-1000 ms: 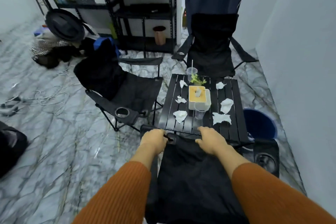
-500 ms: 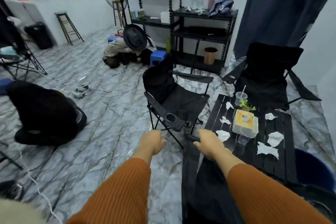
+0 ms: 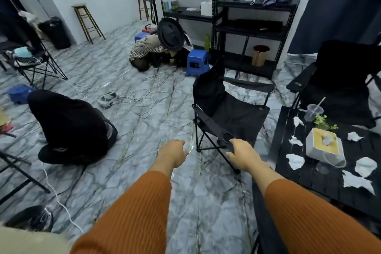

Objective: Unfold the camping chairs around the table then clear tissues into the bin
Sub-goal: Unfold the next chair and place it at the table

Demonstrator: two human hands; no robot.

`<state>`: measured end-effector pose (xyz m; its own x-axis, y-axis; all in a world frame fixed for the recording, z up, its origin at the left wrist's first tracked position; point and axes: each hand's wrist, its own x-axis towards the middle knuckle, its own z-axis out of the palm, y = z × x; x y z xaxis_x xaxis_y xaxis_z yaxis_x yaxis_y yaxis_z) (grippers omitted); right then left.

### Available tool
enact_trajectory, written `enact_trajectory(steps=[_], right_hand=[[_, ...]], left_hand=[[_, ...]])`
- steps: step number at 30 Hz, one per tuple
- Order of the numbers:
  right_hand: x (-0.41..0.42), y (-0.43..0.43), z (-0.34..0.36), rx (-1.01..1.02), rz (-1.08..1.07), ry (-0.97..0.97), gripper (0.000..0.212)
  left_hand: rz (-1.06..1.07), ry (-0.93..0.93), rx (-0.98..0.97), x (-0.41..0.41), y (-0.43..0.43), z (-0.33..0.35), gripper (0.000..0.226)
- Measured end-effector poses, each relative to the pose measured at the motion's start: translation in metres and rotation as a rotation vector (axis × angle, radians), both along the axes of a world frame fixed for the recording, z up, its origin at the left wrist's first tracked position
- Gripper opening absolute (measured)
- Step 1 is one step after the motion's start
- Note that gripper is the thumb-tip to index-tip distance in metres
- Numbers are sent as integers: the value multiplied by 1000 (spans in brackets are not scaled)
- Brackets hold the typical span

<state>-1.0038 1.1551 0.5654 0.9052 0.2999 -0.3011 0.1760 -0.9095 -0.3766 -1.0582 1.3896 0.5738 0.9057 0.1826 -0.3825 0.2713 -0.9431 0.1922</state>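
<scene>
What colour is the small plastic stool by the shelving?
Blue stool, seen clearly in the head view.

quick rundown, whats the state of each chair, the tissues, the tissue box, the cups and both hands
near chair: unfolded, seat empty
far chair: unfolded, at the table's far end
tissues: crumpled, scattered on the table, none cleared
tissue box: upright, a tissue poking out
straw cup: upright
clear cup: on the table by the box, pose unclear
left hand: empty, fingers curled
right hand: empty, before the near chair's armrest
</scene>
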Motion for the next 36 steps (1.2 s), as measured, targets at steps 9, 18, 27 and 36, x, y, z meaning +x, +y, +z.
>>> enact_trajectory(steps=[9,18,27,36], right_hand=[[110,63,-1,15,-46,-36,51],[279,115,12,22,-73,-84,54],[410,147,16,-2,-178,-83,46],[520,187,-8,46,-493,-79,46]], left_hand=[[-72,-30,1,114,62,-7,52],[-121,-82,38,300,115,11,46],[-197,-134,-37,469,151,21,57],[-484,-139,0,634,184,10,60]])
